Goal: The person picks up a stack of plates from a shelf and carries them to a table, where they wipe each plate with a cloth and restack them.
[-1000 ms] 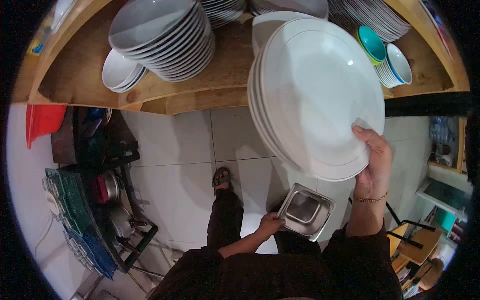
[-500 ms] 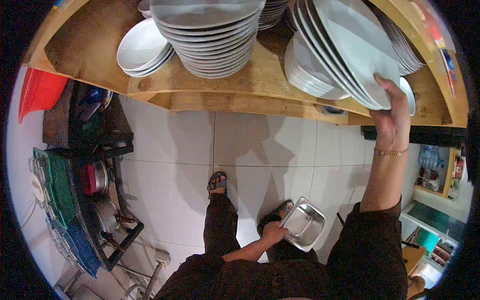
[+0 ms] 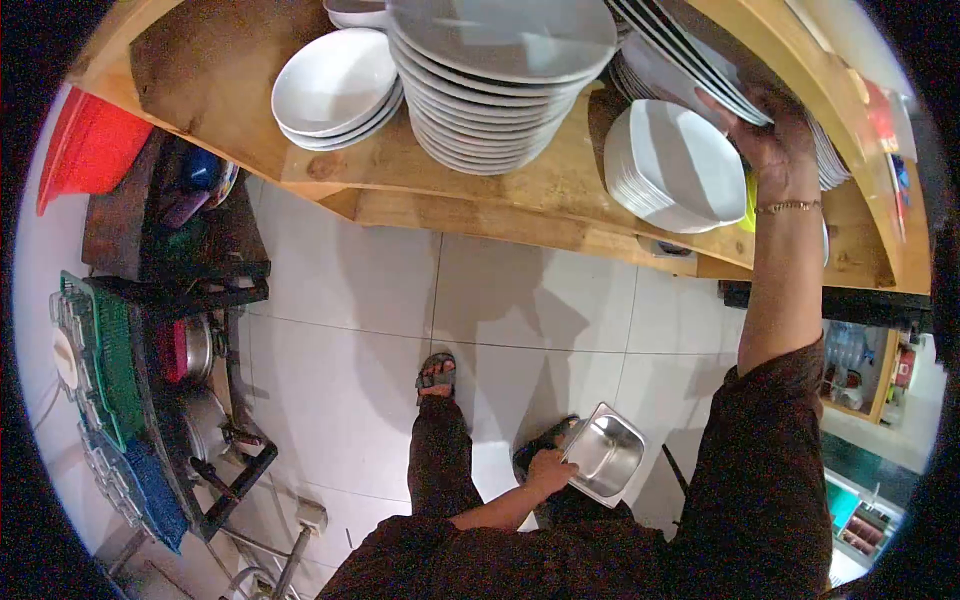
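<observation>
My left hand point(image 3: 550, 471) grips the rim of a shiny rectangular steel food pan point(image 3: 608, 455), held low in front of my legs. Up at the right of the wooden shelf, my right hand point(image 3: 768, 135) is at the lower edge of several tilted white plates point(image 3: 700, 62), its fingers curled around them. Just below and left of that hand sits a stack of square white bowls point(image 3: 675, 165). Part of the plates runs out of the top of the view.
The shelf point(image 3: 480, 225) also bears a tall stack of round white plates point(image 3: 490, 110) and shallow white bowls point(image 3: 335, 85). A red tub point(image 3: 95, 150) and a dark rack point(image 3: 215, 440) with pots stand at left. Pale floor tiles point(image 3: 340, 400) lie below.
My right hand has moved the tilted plates up and deeper over the shelf, uncovering the square bowls. My left hand keeps the steel pan in nearly the same place.
</observation>
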Demonstrator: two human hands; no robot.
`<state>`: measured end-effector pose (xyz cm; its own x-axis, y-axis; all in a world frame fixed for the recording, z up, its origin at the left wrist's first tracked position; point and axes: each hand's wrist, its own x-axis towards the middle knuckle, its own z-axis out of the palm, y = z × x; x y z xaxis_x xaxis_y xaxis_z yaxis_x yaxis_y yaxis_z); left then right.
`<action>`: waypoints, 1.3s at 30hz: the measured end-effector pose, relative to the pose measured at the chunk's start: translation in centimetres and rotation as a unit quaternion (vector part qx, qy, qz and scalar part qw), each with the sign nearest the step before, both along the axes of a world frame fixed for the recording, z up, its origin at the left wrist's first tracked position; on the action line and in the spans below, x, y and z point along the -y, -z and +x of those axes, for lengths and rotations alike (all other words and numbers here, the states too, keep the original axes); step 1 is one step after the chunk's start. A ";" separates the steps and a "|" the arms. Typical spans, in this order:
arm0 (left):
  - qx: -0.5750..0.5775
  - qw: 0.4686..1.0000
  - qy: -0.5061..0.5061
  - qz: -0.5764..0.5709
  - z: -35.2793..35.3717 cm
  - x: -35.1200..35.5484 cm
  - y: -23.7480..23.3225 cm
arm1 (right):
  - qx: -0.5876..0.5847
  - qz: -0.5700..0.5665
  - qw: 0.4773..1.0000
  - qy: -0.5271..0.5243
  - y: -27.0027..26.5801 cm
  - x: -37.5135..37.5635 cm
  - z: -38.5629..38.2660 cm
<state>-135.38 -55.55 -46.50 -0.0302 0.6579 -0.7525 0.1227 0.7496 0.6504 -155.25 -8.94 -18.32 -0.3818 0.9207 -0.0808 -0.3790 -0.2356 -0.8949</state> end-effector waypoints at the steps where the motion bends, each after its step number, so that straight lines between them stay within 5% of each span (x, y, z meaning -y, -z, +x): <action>1: -0.002 1.000 0.009 0.005 -0.3 -0.1 -0.2 | -0.001 0.020 1.000 -0.018 -0.5 0.1 -0.7; 19: 0.079 0.996 -0.033 -0.007 -1.5 -0.2 -0.8 | -0.034 0.060 0.996 -0.055 -2.9 -0.3 -11.9; 28: 0.059 0.995 -0.001 0.076 -2.3 -0.1 -1.0 | -0.022 0.069 0.996 -0.061 -2.7 -0.4 -13.9; 39: 0.052 0.996 -0.068 0.015 -1.2 0.0 -0.4 | -0.006 0.075 0.995 -0.060 -1.9 -0.3 -14.5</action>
<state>-136.62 -55.57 -46.15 -0.0437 0.6759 -0.7357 -0.0466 0.7342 0.6773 -169.76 -8.59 -16.41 -0.4892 0.8702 0.0590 -0.3670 -0.1441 -0.9190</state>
